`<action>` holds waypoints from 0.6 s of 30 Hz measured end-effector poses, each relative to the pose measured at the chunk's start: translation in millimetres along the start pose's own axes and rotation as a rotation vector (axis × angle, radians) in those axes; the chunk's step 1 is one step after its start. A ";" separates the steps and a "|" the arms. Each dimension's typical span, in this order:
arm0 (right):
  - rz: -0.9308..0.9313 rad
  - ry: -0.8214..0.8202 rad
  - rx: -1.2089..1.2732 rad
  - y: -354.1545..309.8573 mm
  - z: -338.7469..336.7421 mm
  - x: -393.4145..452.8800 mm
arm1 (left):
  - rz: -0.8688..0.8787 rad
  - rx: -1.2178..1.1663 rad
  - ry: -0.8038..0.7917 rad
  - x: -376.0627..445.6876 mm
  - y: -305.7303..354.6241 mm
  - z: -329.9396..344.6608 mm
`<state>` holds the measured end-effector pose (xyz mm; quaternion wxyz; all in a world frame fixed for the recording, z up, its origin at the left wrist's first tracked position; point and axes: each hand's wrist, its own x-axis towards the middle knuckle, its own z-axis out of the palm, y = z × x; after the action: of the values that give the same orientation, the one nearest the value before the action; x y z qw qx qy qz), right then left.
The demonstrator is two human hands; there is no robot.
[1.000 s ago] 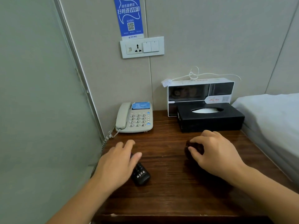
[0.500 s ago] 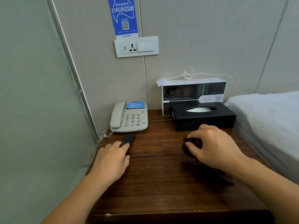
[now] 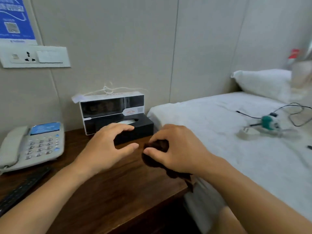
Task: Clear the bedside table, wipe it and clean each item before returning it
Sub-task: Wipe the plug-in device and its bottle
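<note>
The job looks barely begun. The desk (image 3: 104, 196) carries everything it should be rid of: the phone (image 3: 32, 146) at 9 o'clock, the remote (image 3: 22, 188) at 8 o'clock just below the phone, the black tissue box (image 3: 141, 127) just above centre, and the white-and-black case (image 3: 111, 107) standing behind it against the wall. Nothing from the desk can be seen set aside. The bed (image 3: 219, 132) at 3 o'clock holds a pillow (image 3: 263, 81), a small teal device (image 3: 268, 122) and a black cable (image 3: 293, 114), but I cannot tell whether any of these came from the desk. So clearing, wiping the top and cleaning each item before its return all appear to lie ahead.

The right hand (image 3: 179, 149) grasps a bunched dark cloth (image 3: 158, 146), fingers curled round it, with a tail of cloth hanging below the wrist over the desk's right edge. The left hand (image 3: 108, 147) is released, fingers and thumb spread in a wide C at the near left corner of the tissue box; whether it touches the box I cannot tell. My guess is the box is the item about to be lifted.

As for containers: the tissue box has an oval slot in its lid with pale tissue showing inside. The case behind has dark glossy panels, and its contents cannot be made out.
</note>
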<state>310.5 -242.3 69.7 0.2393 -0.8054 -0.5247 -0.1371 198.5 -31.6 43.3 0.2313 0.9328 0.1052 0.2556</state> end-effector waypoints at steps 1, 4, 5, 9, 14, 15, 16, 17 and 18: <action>0.026 0.012 -0.029 9.2 -13.4 -8.7 | 0.034 -0.029 -0.022 12.6 13.3 9.2; 0.155 0.059 -0.118 44.2 -61.5 -37.2 | 0.131 -0.122 -0.089 48.0 55.0 38.4; 0.209 0.070 -0.145 55.8 -79.2 -47.2 | 0.159 -0.149 -0.119 59.1 69.2 48.9; 0.414 0.084 -0.213 99.1 -144.0 -91.4 | 0.256 -0.203 -0.235 94.6 130.9 90.4; 0.556 0.158 -0.243 143.8 -194.3 -137.7 | 0.333 -0.190 -0.337 125.6 206.5 144.0; 0.576 0.190 -0.242 152.7 -200.0 -144.7 | 0.331 -0.167 -0.372 131.2 219.5 156.3; 0.595 0.223 -0.233 161.6 -204.4 -151.0 | 0.325 -0.140 -0.400 136.4 231.9 169.1; 0.611 0.250 -0.222 169.6 -207.4 -156.2 | 0.313 -0.113 -0.424 141.8 242.9 182.9; 0.626 0.266 -0.214 177.8 -208.9 -160.7 | 0.293 -0.090 -0.442 146.4 252.3 196.5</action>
<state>412.6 -537.8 128.0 0.2503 -0.9227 -0.1996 -0.2149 445.5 -279.6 78.7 0.2505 0.9600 -0.0953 0.0807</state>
